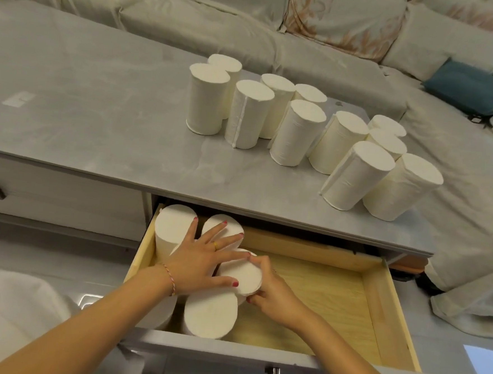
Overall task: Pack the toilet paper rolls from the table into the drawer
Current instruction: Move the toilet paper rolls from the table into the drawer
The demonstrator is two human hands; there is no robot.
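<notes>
Our left hand (pixel 202 259) lies flat with fingers spread and straight, pressing on the tops of the rolls in the drawer; its fingertips reach across the rear rolls and its thumb rests on the roll being placed (pixel 240 274). Our right hand (pixel 273 294) curls round the right side of that same roll, thumb at the near edge, fingers over the far rim; the roll stands upright, long axis vertical, flat end facing up.

The packed rolls (pixel 175 228) fill the left end of the open drawer (pixel 375 286), all upright and touching one another; one further roll (pixel 210 312) stands just in front, against the drawer's near wall; the wooden floor to the right shows bare.

Beyond the drawer, on the grey table (pixel 99 103), we see the remaining rolls (pixel 298 132) standing on end in a loose double row running from centre to the right edge; several touch their neighbours. A covered sofa (pixel 221 24) lies behind the table.
</notes>
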